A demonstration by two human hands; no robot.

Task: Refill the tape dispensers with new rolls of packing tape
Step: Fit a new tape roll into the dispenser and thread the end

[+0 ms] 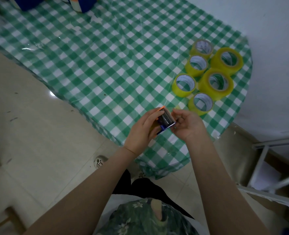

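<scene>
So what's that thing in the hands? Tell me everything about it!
It is a small tape dispenser, plastic by the look: dark body, orange edge on top, blue edge below. It is held tilted over the near edge of the checked table. The left hand grips one side, the right hand holds the other.
</scene>
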